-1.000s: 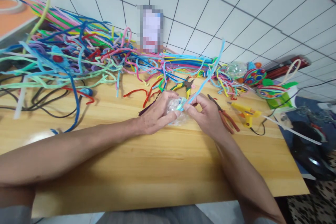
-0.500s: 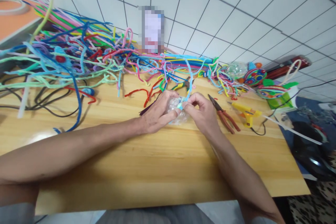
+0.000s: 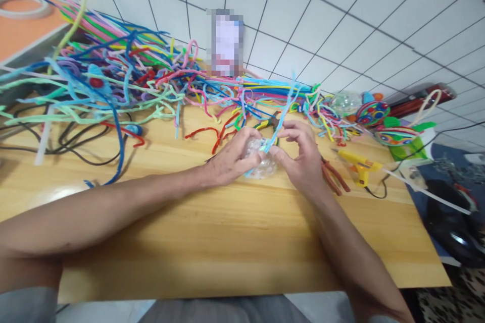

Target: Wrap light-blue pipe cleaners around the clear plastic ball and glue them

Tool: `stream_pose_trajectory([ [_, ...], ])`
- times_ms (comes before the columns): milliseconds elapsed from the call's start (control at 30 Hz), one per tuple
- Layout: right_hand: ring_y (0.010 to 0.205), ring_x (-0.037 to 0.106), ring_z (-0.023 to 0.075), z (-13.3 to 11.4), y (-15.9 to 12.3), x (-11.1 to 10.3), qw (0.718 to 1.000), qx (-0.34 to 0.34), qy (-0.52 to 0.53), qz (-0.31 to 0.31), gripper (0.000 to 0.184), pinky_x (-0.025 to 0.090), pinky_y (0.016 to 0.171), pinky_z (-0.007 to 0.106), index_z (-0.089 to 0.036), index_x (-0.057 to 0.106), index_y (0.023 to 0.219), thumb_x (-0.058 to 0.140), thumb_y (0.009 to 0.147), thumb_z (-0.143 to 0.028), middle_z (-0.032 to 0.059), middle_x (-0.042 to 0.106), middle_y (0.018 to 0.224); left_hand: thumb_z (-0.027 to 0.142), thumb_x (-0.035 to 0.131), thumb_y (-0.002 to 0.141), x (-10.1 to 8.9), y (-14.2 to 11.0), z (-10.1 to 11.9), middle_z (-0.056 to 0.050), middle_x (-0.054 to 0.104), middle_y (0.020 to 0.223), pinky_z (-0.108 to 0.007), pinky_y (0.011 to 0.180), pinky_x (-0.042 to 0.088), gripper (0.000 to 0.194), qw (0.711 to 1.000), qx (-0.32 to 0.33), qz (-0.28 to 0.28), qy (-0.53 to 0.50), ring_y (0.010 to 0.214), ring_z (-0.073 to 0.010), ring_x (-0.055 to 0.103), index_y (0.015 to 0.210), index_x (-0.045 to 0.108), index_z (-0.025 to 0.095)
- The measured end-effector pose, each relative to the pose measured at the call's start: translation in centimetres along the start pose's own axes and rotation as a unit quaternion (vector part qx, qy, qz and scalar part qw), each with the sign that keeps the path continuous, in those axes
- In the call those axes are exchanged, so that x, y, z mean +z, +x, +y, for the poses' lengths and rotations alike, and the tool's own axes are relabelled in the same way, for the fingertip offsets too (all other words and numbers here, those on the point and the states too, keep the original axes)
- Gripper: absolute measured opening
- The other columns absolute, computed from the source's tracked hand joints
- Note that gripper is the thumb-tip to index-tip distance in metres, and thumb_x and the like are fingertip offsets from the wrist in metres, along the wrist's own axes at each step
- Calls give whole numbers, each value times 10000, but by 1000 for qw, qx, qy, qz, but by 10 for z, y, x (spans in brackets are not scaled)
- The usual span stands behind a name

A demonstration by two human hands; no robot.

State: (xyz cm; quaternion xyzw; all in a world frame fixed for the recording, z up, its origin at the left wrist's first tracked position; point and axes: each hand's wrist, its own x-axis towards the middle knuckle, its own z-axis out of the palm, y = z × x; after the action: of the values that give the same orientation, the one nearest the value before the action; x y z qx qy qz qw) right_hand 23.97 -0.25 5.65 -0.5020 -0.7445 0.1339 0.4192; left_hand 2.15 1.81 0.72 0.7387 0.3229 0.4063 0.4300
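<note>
The clear ball [image 3: 267,169] sits low at the middle of the surface [image 3: 227,242], between the two hands. It appears to be thin, hollow plastic: judged light, smooth, somewhat slippery and liable to dent or crack under hard pressure. Sound hold points are its rounded sides, taken with spread fingers.

The light-blue fuzzy strip [image 3: 285,106] rises from the ball's top towards the far side. It is judged very light, soft outside and bendable, best pinched close to the ball.

Left hand [image 3: 227,164]: grip closed on the ball's left side, thumb across the top by the strip's base. Right hand [image 3: 305,161]: thumb and forefinger parted, at the strip's lower part; firm contact cannot be confirmed.

Orange-handled pliers [image 3: 335,177] and a yellow glue gun [image 3: 358,160] lie to the right.
</note>
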Motion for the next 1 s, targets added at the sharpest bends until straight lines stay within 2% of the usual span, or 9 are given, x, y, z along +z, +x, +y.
stream_pose_trajectory([
  [100,1425,590,362,2,3,-9,996,-66,-58,8,271,490,1174,623,-348,724,1203,775,941,-390,99,656,1492,433,618,1018,-2,0,3,-66,647,1175,-427,876,553,323,1000,-4,-5,-1,991,-237,617,1263,513,252],
  [200,1441,598,369,3,6,-15,988,-112,-103,-18,211,486,1184,650,-375,764,1176,761,965,-379,76,678,1507,428,617,1009,-3,1,5,-65,639,1177,-444,922,555,325,1000,2,-7,-13,1018,-249,617,1261,506,256],
  [333,1332,687,330,5,10,-16,982,-155,-82,-68,92,476,1198,626,-375,801,1046,741,996,-326,34,807,1288,447,598,1023,-2,1,3,-71,627,1187,-438,896,546,321,1000,4,-12,-14,995,-243,605,1257,493,254],
  [467,1040,762,272,8,9,-12,986,-130,-55,-89,83,564,1060,558,-351,803,995,730,1006,-314,30,831,1069,462,595,1037,-1,0,-2,-78,629,1218,-424,873,543,334,1000,6,-15,-12,1008,-235,611,1277,484,258],
  [567,1005,752,261,9,5,-9,989,-123,-54,-67,98,585,976,511,-342,802,1036,711,1016,-310,43,815,1069,458,586,1044,-1,-1,-4,-77,631,1236,-429,906,543,325,1000,13,-10,-6,1047,-239,614,1284,485,263],
  [867,1047,750,234,19,-4,-1,980,-187,-60,-22,232,611,878,438,-343,802,1140,695,1007,-187,52,785,1149,508,571,1034,0,-2,-5,-103,632,1318,-477,1019,527,378,1000,-3,1,-16,1190,-286,620,1297,484,251],
  [1000,972,769,219,19,-3,2,977,-206,-52,11,234,623,840,408,-323,791,1135,722,989,-153,37,811,1055,489,586,1029,1,-4,-6,-102,642,1316,-474,1032,531,370,1000,-2,7,-15,1206,-287,626,1301,495,254],
])
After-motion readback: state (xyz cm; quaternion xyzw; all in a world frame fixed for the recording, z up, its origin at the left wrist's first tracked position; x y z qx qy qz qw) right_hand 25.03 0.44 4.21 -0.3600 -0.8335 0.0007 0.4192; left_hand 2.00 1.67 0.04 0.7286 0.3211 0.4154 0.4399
